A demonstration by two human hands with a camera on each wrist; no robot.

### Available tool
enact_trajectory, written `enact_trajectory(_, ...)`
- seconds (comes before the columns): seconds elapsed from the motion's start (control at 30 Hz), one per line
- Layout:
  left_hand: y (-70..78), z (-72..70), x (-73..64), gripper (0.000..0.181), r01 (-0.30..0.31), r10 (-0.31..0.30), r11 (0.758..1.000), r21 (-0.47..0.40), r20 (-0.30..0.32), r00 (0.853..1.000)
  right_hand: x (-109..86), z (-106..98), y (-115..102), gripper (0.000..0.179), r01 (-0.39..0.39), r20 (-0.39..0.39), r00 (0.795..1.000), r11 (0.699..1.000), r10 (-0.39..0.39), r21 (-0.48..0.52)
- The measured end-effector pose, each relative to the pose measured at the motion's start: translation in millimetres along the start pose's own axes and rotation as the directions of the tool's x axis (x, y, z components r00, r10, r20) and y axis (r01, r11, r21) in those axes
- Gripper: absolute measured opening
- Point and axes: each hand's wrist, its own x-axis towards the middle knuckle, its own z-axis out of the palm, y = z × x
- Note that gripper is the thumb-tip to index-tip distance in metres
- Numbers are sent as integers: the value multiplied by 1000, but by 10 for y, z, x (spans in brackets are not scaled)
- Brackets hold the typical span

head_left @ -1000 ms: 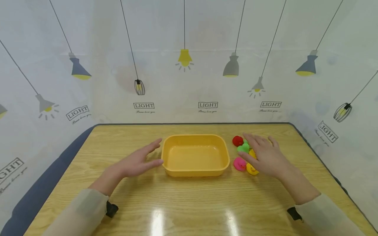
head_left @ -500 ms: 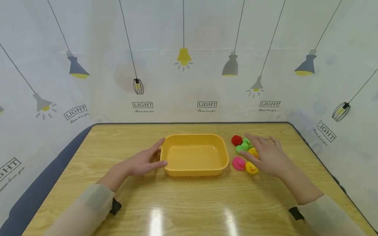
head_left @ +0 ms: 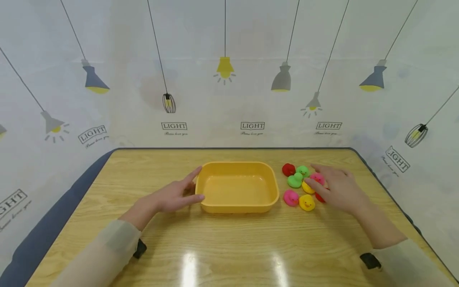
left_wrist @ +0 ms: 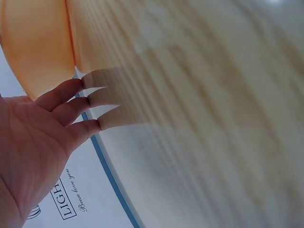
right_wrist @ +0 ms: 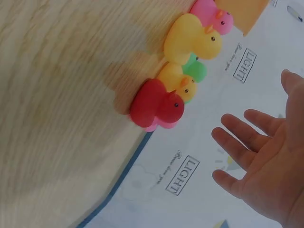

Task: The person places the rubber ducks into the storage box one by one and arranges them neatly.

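Note:
My left hand (head_left: pixel 175 196) rests at the left side of a yellow plastic basin (head_left: pixel 238 209). Its thumb and index finger, spread and fairly straight, touch the rim; in the left wrist view the other fingers (left_wrist: pixel 71 107) reach down beside the basin wall. Over the right edge of a group of small rubber ducks hovers my right hand (head_left: pixel 340 189), its fingers loosely spread and holding nothing. Nearest to it are a pink duck (head_left: pixel 317 178), a yellow duck (head_left: pixel 307 188) and a red duck (right_wrist: pixel 154 104), partly covered by the hand in the head view.
Between basin and hand sit more ducks: a red one (head_left: pixel 288 170), green ones (head_left: pixel 295 180), a pink one (head_left: pixel 291 197) and a yellow one (head_left: pixel 306 203). The wooden table (head_left: pixel 229 239) ends at a fabric wall (head_left: pixel 229 103) behind and at both sides.
My left hand has moved right onto the basin's rim. My right hand has shifted right, uncovering more ducks. Basin and ducks have stayed in place.

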Motion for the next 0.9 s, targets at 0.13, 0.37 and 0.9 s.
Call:
enact_trajectory(0.13,-8,-10,2,106,3,-3,1000,-5,6,1000,-19,-32,156,76,-39,-2,999,991,39,127)
enact_trajectory(0.37,-13,-8,1,107,3,-3,1000,-15,12,1000,-60,-36,448,63,-119,50,993,959,110,258)
enact_trajectory(0.9,-10,-3,-2,106,-2,2,1000,-7,5,1000,-148,159,999,65,-231,345,937,840,56,491)
